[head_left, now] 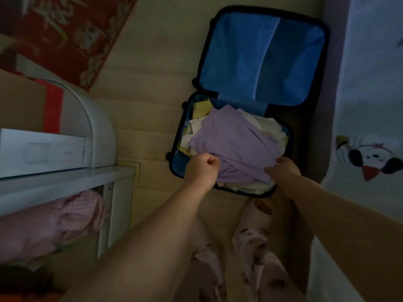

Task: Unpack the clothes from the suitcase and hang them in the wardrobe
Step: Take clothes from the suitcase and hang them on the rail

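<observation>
An open suitcase (309,62) with a blue lining lies on the floor ahead of me, its lid flat toward the far side. The near half is filled with folded clothes in white and yellow. On top lies a lilac garment (231,136). My left hand (204,167) is clenched on its near left edge. My right hand (283,168) grips its near right edge. Both arms reach down from the bottom of the view.
A white shelf unit (65,179) stands at the left, with pink checked fabric (54,221) below and a cardboard box (21,101) on top. A red patterned rug (72,29) lies at the far left. Bedding with a penguin print (373,160) runs along the right. My legs in pale patterned trousers (250,247) are below.
</observation>
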`<state>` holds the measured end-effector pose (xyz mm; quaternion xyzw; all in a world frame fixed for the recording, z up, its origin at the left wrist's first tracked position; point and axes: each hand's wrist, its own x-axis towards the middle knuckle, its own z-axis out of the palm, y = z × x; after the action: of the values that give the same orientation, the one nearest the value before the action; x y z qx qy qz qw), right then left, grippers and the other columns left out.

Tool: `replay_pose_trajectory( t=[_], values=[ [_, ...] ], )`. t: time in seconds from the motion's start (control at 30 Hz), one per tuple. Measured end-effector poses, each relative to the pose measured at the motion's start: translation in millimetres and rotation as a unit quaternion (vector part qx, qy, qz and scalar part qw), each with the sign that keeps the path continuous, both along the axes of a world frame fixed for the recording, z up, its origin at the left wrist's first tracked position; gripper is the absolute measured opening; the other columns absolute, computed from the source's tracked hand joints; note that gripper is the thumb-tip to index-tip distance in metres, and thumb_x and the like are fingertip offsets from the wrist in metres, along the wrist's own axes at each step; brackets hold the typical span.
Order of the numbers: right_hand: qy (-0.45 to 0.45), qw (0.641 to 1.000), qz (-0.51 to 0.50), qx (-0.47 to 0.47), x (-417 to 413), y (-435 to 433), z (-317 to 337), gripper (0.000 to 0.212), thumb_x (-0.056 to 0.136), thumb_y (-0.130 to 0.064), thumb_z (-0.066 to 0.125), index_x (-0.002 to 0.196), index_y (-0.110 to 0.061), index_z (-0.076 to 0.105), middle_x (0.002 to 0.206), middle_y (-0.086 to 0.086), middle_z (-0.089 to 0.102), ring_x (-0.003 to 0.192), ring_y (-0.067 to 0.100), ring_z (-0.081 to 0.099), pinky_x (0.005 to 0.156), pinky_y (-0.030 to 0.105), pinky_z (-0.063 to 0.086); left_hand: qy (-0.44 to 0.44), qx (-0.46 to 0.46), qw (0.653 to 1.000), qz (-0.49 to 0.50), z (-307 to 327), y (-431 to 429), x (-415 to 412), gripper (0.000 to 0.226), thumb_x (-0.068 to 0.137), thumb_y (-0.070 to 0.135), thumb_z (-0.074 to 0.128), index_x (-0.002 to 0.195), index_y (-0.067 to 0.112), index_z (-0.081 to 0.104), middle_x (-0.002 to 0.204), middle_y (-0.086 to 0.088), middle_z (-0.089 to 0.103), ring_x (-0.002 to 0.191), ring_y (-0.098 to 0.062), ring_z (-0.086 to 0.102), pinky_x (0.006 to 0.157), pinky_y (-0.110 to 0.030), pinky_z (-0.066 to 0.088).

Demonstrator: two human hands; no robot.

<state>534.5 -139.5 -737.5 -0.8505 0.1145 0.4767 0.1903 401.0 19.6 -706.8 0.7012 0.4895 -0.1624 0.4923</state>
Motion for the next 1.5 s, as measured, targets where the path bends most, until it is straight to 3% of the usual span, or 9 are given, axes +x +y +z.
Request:
replay_pose_trajectory(
  t=[0.27,0.37,0.5,0.67,0.8,1.03,1.23,1.33,1.5],
  values=[
    [0.024,0.992,-0.125,0.026,-5.5,-4.3,-73.7,0.059,0.091,-0.012,0.058,0.143,-0.001,0.030,0.122,0.013,0.052,0.125,0.034,0.045,0.086,0.032,0.045,0.035,-0.014,0.999,-0.030,-54.4,-2.0,-19.5,0.015,0.092,0.018,0.058,0.087,0.008,0.069,0.090,-0.003,0.067,0.083,-0.017,0.060,0.068,-0.025,0.043],
    [0.037,0.976,-0.209,0.039,-7.7,-5.9,-80.6,0.053,0.088,-0.013,0.064,0.134,0.003,0.043,0.127,0.019,0.054,0.098,0.030,0.056,0.069,0.030,0.050,0.040,-0.013,0.999,-0.030,-59.0,0.6,-22.5,0.014,0.092,0.016,0.057,0.088,0.010,0.068,0.092,-0.003,0.067,0.085,-0.018,0.060,0.071,-0.025,0.045],
    [0.071,0.962,-0.245,0.097,-7.7,8.8,-74.0,0.030,0.089,-0.021,0.064,0.116,-0.009,0.055,0.086,0.008,0.058,0.064,0.015,0.049,0.036,0.014,0.039,0.036,-0.012,0.999,-0.020,-57.7,5.4,-19.1,0.018,0.092,0.017,0.056,0.090,0.005,0.069,0.095,-0.008,0.069,0.087,-0.022,0.062,0.071,-0.028,0.048],
    [0.013,0.979,-0.184,0.083,-17.9,28.5,-50.3,0.056,0.084,-0.027,0.065,0.134,-0.008,0.049,0.119,0.007,0.057,0.103,0.026,0.055,0.093,0.036,0.048,0.040,-0.006,0.999,-0.010,-32.7,8.2,-16.6,0.016,0.092,0.021,0.056,0.091,0.011,0.068,0.094,-0.002,0.069,0.087,-0.017,0.062,0.070,-0.027,0.047],
    [-0.051,0.987,-0.098,0.114,-31.2,36.4,-3.2,0.062,0.090,-0.024,0.056,0.145,-0.015,0.027,0.115,0.004,0.050,0.099,0.022,0.049,0.085,0.032,0.045,0.065,-0.001,0.998,-0.021,5.0,13.4,-21.5,0.017,0.093,0.023,0.055,0.099,0.014,0.069,0.099,0.002,0.067,0.088,-0.014,0.059,0.066,-0.021,0.038],
    [-0.063,0.988,0.025,0.136,-15.7,70.1,108.3,0.035,0.089,-0.021,0.050,0.119,-0.005,0.047,0.113,0.018,0.058,0.104,0.034,0.057,0.093,0.048,0.048,0.065,0.020,0.998,-0.015,101.7,37.9,-25.1,0.018,0.092,0.020,0.056,0.102,0.015,0.069,0.107,-0.003,0.069,0.094,-0.016,0.061,0.073,-0.022,0.047],
    [-0.063,0.983,-0.030,0.170,5.5,103.3,214.2,0.034,0.093,-0.022,0.047,0.121,-0.004,0.051,0.103,0.009,0.055,0.101,0.033,0.058,0.073,0.035,0.047,0.053,0.024,0.998,-0.005,200.0,55.0,-16.2,0.020,0.092,0.024,0.057,0.107,0.015,0.066,0.110,-0.002,0.066,0.100,-0.018,0.060,0.080,-0.022,0.044],
    [-0.060,0.978,-0.016,0.198,5.9,115.5,270.2,0.047,0.095,-0.030,0.042,0.136,-0.007,0.042,0.128,0.017,0.053,0.117,0.032,0.052,0.099,0.041,0.044,0.027,0.028,0.999,-0.012,251.2,57.6,-17.7,0.014,0.089,0.020,0.057,0.094,0.013,0.069,0.099,-0.003,0.067,0.090,-0.017,0.059,0.075,-0.022,0.043],
    [-0.038,0.957,-0.092,0.272,-2.4,140.3,371.8,0.043,0.100,-0.023,0.034,0.137,-0.002,0.039,0.136,0.017,0.047,0.121,0.026,0.048,0.109,0.038,0.036,0.009,0.045,0.998,-0.039,333.2,66.3,-19.9,0.033,0.083,0.014,0.053,0.053,0.018,0.040,0.056,0.004,0.043,0.057,-0.009,0.040,0.052,-0.021,0.029]
  ],
)
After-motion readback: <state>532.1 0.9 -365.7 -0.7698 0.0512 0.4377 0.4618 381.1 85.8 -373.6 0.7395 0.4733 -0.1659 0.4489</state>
